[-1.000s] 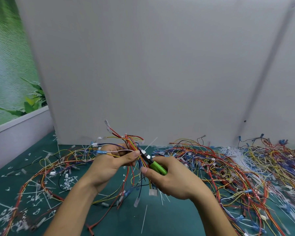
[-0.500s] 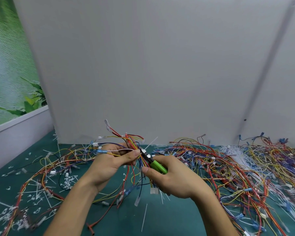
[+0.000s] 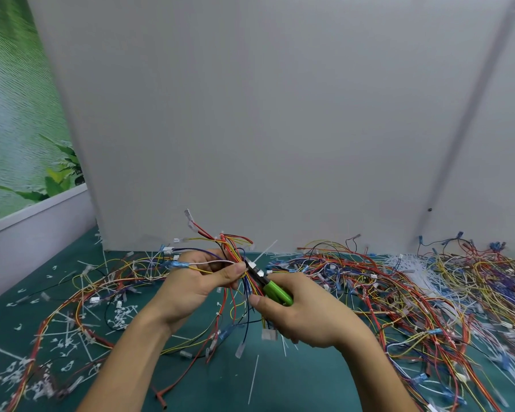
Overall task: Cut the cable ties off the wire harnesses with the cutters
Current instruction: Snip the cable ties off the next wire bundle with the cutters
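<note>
My left hand [image 3: 197,281] grips a harness [image 3: 235,251], my right hand [image 3: 306,316] holds cutters [image 3: 275,290] at its tie [image 3: 254,265]. Many scraps [image 3: 122,315] are cut, and a big pile [image 3: 428,292] waits.

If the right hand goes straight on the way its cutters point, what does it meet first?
Probably the white cable tie on the wire harness that the left hand grips; the tip of the cutters seems to touch it. Depth is unclear.

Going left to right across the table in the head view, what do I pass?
Cut tie scraps → left hand, gripping a wire harness → green cutters → right hand, holding them → pile of harnesses.
</note>
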### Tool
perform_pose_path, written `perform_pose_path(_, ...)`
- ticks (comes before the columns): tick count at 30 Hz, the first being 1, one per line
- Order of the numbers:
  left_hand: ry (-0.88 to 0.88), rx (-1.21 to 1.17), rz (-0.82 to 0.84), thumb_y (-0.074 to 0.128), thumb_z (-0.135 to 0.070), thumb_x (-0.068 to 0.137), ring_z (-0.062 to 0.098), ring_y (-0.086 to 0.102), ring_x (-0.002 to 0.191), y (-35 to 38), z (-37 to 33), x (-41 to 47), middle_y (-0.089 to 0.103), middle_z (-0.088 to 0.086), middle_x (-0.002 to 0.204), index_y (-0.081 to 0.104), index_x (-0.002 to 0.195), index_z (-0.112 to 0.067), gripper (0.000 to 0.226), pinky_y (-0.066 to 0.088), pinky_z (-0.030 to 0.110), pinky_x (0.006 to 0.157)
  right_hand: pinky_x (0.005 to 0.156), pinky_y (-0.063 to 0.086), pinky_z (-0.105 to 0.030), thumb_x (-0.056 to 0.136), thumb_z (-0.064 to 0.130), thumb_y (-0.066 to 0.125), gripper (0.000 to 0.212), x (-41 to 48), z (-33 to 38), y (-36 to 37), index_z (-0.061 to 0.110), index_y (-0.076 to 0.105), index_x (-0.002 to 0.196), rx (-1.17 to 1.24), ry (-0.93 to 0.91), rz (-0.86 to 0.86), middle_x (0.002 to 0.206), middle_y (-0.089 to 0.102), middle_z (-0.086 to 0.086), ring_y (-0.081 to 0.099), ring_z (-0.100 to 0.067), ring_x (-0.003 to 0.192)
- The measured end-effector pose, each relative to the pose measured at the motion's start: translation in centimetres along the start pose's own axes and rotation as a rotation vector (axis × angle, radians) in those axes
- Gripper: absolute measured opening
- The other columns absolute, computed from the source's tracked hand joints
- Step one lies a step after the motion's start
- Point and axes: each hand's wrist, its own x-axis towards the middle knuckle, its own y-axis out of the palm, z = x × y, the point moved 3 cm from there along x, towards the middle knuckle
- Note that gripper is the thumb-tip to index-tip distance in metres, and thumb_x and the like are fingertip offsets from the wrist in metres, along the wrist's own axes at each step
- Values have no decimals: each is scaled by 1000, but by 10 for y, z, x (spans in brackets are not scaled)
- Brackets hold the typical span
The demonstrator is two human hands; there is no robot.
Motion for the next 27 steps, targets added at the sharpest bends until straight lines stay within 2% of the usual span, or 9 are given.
perform_pose_path(2, 8, 26, -4, 84, -45, 72, 20, 68, 74, -1, 0, 0, 73, 13, 80, 79, 88, -12, 37, 57, 28, 75, 64, 58, -45, 98, 51, 62, 42, 1, 1, 1, 11, 53, 93, -18, -5, 9, 71, 62, -4, 62, -16, 56)
perform_pose_path(5, 25, 65, -1, 83, -47, 72, 21, 68, 76, -2, 0, 1, 73, 15, 82, 78, 89, -13, 38, 57, 29, 76, 70, 57, -48, 98, 54, 60, 42, 2, 2, 3, 12, 54, 93, -94, 0, -4, 81, 64, -14, 63, -29, 67)
perform_pose_path(9, 30, 68, -1, 84, -51, 71, 21, 69, 77, -2, 0, 1, 74, 16, 86, 79, 91, -14, 42, 58, 30, 77, 60, 54, -41, 100, 51, 59, 38, 2, 1, 3, 14, 54, 89, -85, -10, -24, 72, 58, -10, 50, -16, 55)
perform_pose_path(14, 45, 79, -12, 83, -52, 72, 21, 69, 77, -3, 0, 1, 74, 14, 85, 79, 92, -15, 42, 57, 31, 77, 59, 57, -46, 99, 51, 61, 41, 1, 2, 2, 12, 52, 90, -25, -2, -17, 70, 58, -10, 56, -18, 55)
perform_pose_path(18, 36, 113, -20, 83, -55, 71, 25, 71, 81, -5, 2, 1, 75, 14, 86, 79, 90, -16, 43, 59, 38, 81, 74, 57, -49, 97, 57, 60, 44, 0, 4, 5, 13, 54, 96, -87, 4, 17, 82, 64, -13, 62, -30, 70)
perform_pose_path(23, 39, 99, -5, 83, -53, 72, 23, 71, 79, -4, 0, 1, 75, 13, 84, 79, 90, -15, 43, 58, 32, 79, 61, 52, -39, 100, 52, 58, 41, 1, 4, 4, 12, 51, 90, -114, -32, -11, 79, 59, -17, 47, -16, 56)
perform_pose_path(27, 51, 77, -9, 83, -52, 72, 21, 69, 78, -3, 0, 1, 75, 13, 86, 79, 92, -16, 42, 58, 31, 78, 59, 56, -42, 99, 51, 60, 43, 1, 2, 2, 10, 53, 92, -34, -25, -12, 69, 58, -10, 56, -16, 54)
